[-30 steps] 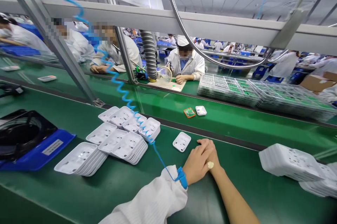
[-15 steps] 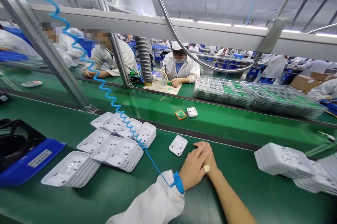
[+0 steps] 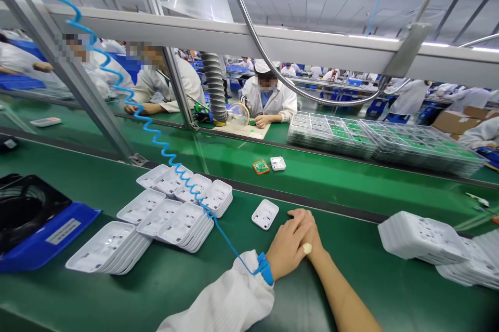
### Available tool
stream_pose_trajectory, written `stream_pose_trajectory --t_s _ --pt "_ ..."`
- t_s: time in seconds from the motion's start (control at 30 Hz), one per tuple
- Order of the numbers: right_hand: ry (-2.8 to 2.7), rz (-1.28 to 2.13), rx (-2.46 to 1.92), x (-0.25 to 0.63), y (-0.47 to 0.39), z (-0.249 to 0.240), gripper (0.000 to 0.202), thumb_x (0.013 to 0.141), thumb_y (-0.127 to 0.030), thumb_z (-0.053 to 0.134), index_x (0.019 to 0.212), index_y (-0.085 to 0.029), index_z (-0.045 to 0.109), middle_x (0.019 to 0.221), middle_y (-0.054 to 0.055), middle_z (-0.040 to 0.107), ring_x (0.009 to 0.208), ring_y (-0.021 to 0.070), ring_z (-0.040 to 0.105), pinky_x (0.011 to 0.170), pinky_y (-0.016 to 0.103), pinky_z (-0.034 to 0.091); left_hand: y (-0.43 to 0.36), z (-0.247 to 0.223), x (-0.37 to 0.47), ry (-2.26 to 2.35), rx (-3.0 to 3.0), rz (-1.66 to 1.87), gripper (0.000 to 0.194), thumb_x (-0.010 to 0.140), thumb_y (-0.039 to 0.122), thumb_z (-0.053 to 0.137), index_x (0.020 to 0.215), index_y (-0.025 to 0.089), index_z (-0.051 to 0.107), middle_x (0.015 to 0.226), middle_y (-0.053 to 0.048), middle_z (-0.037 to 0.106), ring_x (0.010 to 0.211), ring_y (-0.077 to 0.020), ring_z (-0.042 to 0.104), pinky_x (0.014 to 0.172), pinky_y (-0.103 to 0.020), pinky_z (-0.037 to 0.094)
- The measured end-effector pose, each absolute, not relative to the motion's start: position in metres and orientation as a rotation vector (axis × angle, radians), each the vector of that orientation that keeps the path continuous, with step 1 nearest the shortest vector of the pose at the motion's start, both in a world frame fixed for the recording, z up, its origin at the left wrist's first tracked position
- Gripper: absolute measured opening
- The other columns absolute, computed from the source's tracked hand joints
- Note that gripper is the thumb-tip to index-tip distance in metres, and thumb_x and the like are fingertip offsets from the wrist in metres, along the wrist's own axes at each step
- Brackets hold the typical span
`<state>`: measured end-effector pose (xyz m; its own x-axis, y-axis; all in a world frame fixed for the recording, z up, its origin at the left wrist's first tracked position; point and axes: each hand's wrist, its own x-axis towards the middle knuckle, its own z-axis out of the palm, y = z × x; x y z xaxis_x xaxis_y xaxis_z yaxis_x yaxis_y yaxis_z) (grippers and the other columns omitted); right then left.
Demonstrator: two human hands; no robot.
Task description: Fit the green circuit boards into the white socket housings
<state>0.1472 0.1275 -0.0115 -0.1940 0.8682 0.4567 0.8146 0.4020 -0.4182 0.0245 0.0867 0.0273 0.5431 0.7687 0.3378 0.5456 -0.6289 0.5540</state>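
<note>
One cover (image 3: 265,214) is lying below centre frame, just left of the hands, hollow face up, its long axis running lower left to upper right. Eight top covers are being counted on the left stacks (image 3: 186,225). The left hand (image 3: 289,244) is being rested, unclenched, over the right hand (image 3: 317,243), whose hidden grip cannot be told. Compared with the earlier frame, one board (image 3: 261,167) and one case (image 3: 278,163) are being shifted leftward, above the cover.

Cord (image 3: 167,155) leftward, bare bench (image 3: 360,254) rightward, stacks (image 3: 427,238) beyond

Head-worn view (just one), facing forward, angled down, close over workbench (image 3: 354,241)
</note>
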Motion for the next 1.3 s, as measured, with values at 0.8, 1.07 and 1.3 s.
stream_pose_trajectory --t_s 0.8,1.07,1.3 --pt "-2.017 0.129 -1.438 0.146 0.125 -0.004 0.028 0.079 -0.033 0.053 0.104 -0.022 0.060 0.097 0.005 0.060 0.091 0.0219 0.052 0.079 0.037 0.042 0.086 0.027 0.024 1.091 2.408 0.785 0.056 0.081 0.022 0.049 0.135 0.024 0.034 0.147 -0.007 0.024 0.124 -0.0270 0.037 0.096 -0.045 0.037" --pt "-2.037 0.135 -1.444 0.146 0.124 -0.004 0.030 0.079 -0.034 0.055 0.105 -0.019 0.059 0.097 0.006 0.059 0.091 0.0218 0.052 0.081 0.038 0.042 0.086 0.025 0.024 1.089 2.409 0.783 0.056 0.081 0.022 0.049 0.135 0.023 0.034 0.147 -0.008 0.025 0.125 -0.0270 0.035 0.097 -0.045 0.036" --pt "-2.031 0.132 -1.435 0.147 0.125 -0.006 0.027 0.079 -0.032 0.053 0.104 -0.022 0.059 0.097 0.005 0.060 0.091 0.0214 0.052 0.081 0.038 0.042 0.085 0.028 0.024 1.084 2.401 0.781 0.054 0.082 0.024 0.049 0.134 0.024 0.035 0.147 -0.008 0.024 0.124 -0.0275 0.037 0.096 -0.045 0.037"
